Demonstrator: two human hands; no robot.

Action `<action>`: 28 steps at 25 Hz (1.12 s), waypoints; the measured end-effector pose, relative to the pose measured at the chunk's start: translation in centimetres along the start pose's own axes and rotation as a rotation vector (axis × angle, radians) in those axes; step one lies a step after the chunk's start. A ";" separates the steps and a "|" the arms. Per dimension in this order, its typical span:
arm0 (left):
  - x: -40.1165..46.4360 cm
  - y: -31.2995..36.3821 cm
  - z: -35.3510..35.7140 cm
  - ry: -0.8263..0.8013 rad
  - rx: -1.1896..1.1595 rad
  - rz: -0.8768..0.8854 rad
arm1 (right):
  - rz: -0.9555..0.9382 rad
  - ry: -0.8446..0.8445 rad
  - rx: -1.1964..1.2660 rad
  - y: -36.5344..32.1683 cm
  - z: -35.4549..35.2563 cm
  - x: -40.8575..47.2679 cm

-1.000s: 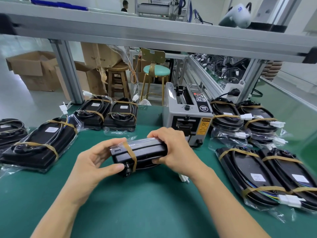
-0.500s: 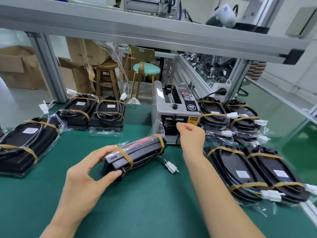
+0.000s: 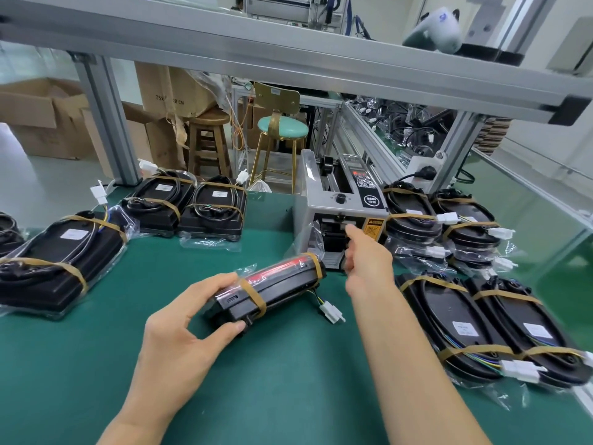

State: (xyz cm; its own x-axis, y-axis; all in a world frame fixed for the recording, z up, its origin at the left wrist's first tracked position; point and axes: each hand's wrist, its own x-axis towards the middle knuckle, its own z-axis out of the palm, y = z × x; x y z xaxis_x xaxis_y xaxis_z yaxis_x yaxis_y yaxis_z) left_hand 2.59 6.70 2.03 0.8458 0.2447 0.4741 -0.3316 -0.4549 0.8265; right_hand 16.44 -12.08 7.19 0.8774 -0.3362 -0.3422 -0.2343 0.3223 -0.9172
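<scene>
Black rigid casing [image 3: 282, 284], film-sleeved and judged slippery and moderately heavy, lies tilted on the bench [image 3: 288, 396], near end clamped in the grip of the left hand [image 3: 179, 342], best taken at the rubber bands [image 3: 253, 297]; right hand [image 3: 365, 255] at the tape dispenser [image 3: 340, 213], grip state indeterminate.

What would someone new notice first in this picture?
In the middle of the green mat, the left hand grips a bagged black unit bound with tan bands. The right hand reaches to the front of the grey tape machine just behind it. Similar units lie in rows on both sides.
</scene>
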 end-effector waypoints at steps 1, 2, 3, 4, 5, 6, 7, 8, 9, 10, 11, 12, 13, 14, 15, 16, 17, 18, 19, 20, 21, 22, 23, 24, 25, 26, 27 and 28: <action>-0.2 0.2 0.2 0.019 0.003 0.004 | -0.021 -0.113 -0.021 0.0 -0.7 -1.3; -0.4 0.4 0.5 0.035 0.000 0.003 | -0.063 -0.256 -0.065 0.2 -1.3 -3.1; -0.5 0.6 0.9 0.046 -0.008 0.000 | -0.111 -0.412 -0.117 0.6 -1.8 -5.1; -0.7 0.8 1.2 0.056 -0.018 -0.005 | -0.167 -0.539 -0.171 1.2 -2.2 -6.9; -0.9 1.0 1.4 0.068 -0.025 -0.006 | -0.230 -0.612 -0.228 2.0 -2.4 -8.4; -1.0 1.3 1.6 0.081 -0.032 -0.002 | -0.280 -0.638 -0.280 2.8 -2.5 -9.5; -1.2 1.5 1.7 0.092 -0.037 0.000 | -0.312 -0.636 -0.329 3.6 -2.4 -10.3; -1.4 1.7 1.8 0.099 -0.040 0.001 | -0.337 -0.616 -0.390 4.1 -2.3 -10.8; -1.4 1.9 1.9 0.103 -0.041 0.004 | -0.362 -0.589 -0.452 4.5 -2.3 -10.9; -1.5 1.9 1.9 0.107 -0.039 0.007 | -0.385 -0.567 -0.498 4.7 -2.2 -11.0; -1.5 2.0 1.9 0.111 -0.033 0.009 | -0.401 -0.551 -0.527 4.8 -2.2 -10.9; -1.6 2.0 1.9 0.115 -0.027 0.007 | -0.415 -0.544 -0.541 4.8 -2.2 -10.9; -1.5 2.1 1.9 0.120 -0.022 0.006 | -0.422 -0.539 -0.545 4.9 -2.2 -10.8; -1.5 2.1 1.9 0.121 -0.020 0.005 | -0.422 -0.536 -0.547 4.8 -2.1 -10.8; -1.5 2.2 2.0 0.120 -0.019 0.008 | -0.420 -0.533 -0.552 4.8 -2.0 -10.9; -1.5 2.3 2.0 0.119 -0.016 0.014 | -0.417 -0.532 -0.560 4.7 -1.9 -10.9; -1.5 2.3 1.9 0.121 -0.015 0.019 | -0.414 -0.532 -0.565 4.7 -1.8 -11.0; -1.5 2.2 2.0 0.124 -0.014 0.019 | -0.413 -0.535 -0.568 4.7 -1.8 -11.0; -1.4 2.2 2.0 0.130 -0.013 0.014 | -0.412 -0.539 -0.573 4.7 -1.8 -11.0; -1.5 2.1 2.0 0.134 -0.013 0.011 | -0.409 -0.541 -0.575 4.7 -1.8 -11.1; -1.5 2.0 2.0 0.137 -0.012 0.011 | -0.405 -0.543 -0.577 4.6 -1.8 -11.1; -1.5 1.9 2.1 0.139 -0.008 0.012 | -0.401 -0.546 -0.580 4.7 -1.8 -11.0; -1.6 1.8 2.1 0.139 -0.003 0.013 | -0.398 -0.546 -0.581 4.7 -1.8 -11.1; -1.6 1.7 2.1 0.137 -0.001 0.013 | -0.399 -0.543 -0.584 4.8 -1.8 -11.0; -1.7 1.6 2.2 0.135 0.000 0.010 | -0.403 -0.537 -0.586 4.9 -1.7 -11.1; -1.7 1.6 2.2 0.133 0.001 0.006 | -0.411 -0.529 -0.587 5.0 -1.7 -11.1; -1.7 1.5 2.2 0.131 0.002 0.002 | -0.420 -0.519 -0.585 5.1 -1.6 -11.1; -1.7 1.5 2.2 0.129 0.001 -0.002 | -0.430 -0.510 -0.581 5.2 -1.6 -11.1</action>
State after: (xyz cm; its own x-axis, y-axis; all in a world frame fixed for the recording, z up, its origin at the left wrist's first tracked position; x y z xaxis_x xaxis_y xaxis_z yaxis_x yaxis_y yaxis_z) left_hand 1.61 3.75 1.79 0.7857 0.3535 0.5076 -0.3295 -0.4553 0.8271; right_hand 4.81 -8.09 5.91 0.9859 0.1556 0.0616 0.1050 -0.2884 -0.9517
